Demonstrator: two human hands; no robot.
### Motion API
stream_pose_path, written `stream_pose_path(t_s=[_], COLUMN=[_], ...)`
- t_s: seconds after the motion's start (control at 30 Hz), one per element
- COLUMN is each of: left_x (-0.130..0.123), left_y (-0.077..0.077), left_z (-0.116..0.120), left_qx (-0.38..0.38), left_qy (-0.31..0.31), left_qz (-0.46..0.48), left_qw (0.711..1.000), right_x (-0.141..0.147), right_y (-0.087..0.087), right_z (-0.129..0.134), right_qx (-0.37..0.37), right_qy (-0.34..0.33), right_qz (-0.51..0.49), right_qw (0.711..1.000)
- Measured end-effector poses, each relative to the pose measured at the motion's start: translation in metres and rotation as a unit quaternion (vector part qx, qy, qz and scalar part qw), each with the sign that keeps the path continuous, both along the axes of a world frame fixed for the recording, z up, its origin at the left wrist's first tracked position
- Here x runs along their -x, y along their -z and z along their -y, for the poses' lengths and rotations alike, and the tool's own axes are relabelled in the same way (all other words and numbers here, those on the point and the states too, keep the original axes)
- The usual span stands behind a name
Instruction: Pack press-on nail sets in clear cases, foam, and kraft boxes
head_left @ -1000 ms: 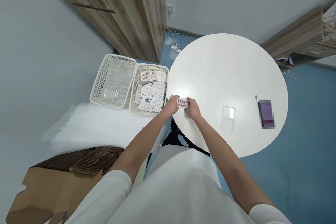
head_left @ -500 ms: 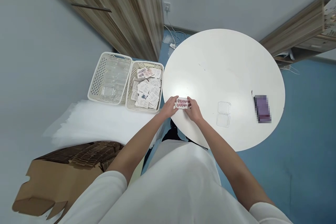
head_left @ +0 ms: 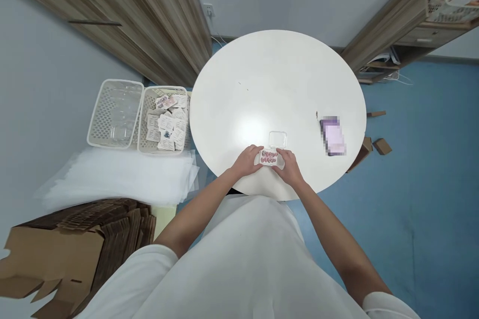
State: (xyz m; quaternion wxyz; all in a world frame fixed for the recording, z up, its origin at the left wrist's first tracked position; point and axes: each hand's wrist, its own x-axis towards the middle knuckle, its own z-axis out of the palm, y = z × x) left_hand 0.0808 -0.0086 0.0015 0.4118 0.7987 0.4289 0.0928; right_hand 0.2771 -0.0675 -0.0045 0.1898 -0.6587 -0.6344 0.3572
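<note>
My left hand (head_left: 248, 160) and my right hand (head_left: 289, 166) hold a small white card (head_left: 269, 157) by its two short ends, fingers closed on it. Two rows of pinkish-red oval pieces show on its face. The card is over the near half of an open clear plastic case; whether it rests inside I cannot tell. The far half, the clear lid (head_left: 278, 132), lies flat on the white round table (head_left: 277, 70) just beyond the card.
To the left, one white basket (head_left: 93, 127) holds clear plastic cases and another white basket (head_left: 141, 132) holds printed cards. Translucent sheets (head_left: 123, 174) and folded cardboard boxes (head_left: 56, 254) lie nearer. A blurred purple item (head_left: 333, 135) is at the table's right.
Both hands have carried the card rightward to the open clear case. The camera view has turned, so the table and baskets appear farther left.
</note>
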Motion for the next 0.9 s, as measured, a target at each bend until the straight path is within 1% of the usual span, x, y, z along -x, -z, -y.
stream_pose_path(t_s=[0.07,0.17,0.3,0.47,0.57,0.7,0.8,0.9], left_x=[-0.021,-0.041,-0.052,-0.058,-0.061,-0.057,-0.049,-0.041], left_y=[0.005,0.013,0.017,0.018,0.019,0.023,0.026,0.032], left_z=[0.003,0.007,0.014,0.02,0.023,0.03,0.038,0.044], left_qx=[-0.007,0.002,0.014,0.023,0.032,0.06,0.095,0.123], left_qy=[0.001,-0.007,-0.032,-0.052,-0.061,-0.088,-0.132,-0.172], left_qz=[-0.036,-0.086,-0.136,-0.173,-0.167,-0.126,-0.085,-0.042], left_qw=[0.999,0.996,0.99,0.983,0.984,0.986,0.983,0.976], right_x=[-0.019,-0.034,-0.038,-0.037,-0.035,-0.033,-0.034,-0.034], right_y=[0.007,0.02,0.03,0.033,0.033,0.032,0.032,0.033], right_z=[0.002,0.0,-0.001,-0.002,-0.002,0.003,0.009,0.012], right_qx=[0.006,0.027,0.037,0.029,0.027,0.032,0.058,0.095], right_qy=[0.001,-0.007,-0.012,-0.025,-0.019,0.003,0.047,0.109], right_qz=[0.012,0.023,0.025,0.034,0.037,0.017,-0.035,-0.102], right_qw=[1.0,0.999,0.999,0.999,0.999,0.999,0.997,0.984])
